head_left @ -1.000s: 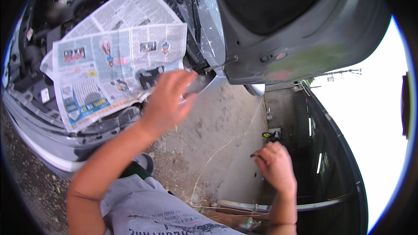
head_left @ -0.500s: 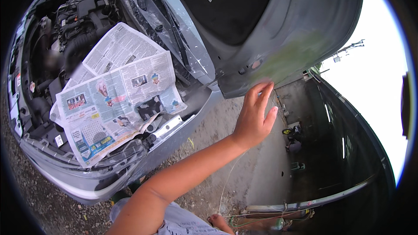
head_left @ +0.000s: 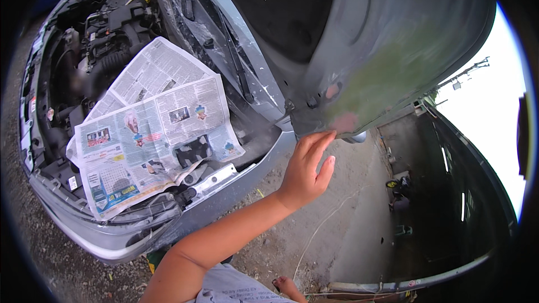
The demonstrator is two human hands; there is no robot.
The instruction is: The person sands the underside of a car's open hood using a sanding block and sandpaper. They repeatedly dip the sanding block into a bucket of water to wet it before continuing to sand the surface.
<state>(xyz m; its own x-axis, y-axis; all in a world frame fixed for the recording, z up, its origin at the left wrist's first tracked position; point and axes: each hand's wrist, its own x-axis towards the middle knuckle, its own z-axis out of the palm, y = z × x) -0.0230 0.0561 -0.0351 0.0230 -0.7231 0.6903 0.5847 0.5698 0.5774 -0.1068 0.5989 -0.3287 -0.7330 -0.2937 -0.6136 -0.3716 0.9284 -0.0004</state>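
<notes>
My left hand reaches up to the lower rear corner of a raised grey car hood. Its fingers are stretched out and rather close together, with the thumb apart, and the fingertips seem to touch the hood's panel edge. Nothing is held in it. A greenish patch and a small pinkish spot show on the hood just above the fingers. Left of the hand, spread newspaper sheets cover part of the open engine bay and reach the fender. My right hand is out of view.
Wiper arms lie at the base of the dusty windshield. Below, a pale cord runs over the concrete ground, close to a bare foot. Gravel lies before the bumper. A dark, roofed workshop stands at the right.
The view has shifted a little. My left hand has come lower and to the left in the picture, with its fingertips still at the hood's corner. The newspaper sheets lie as before.
</notes>
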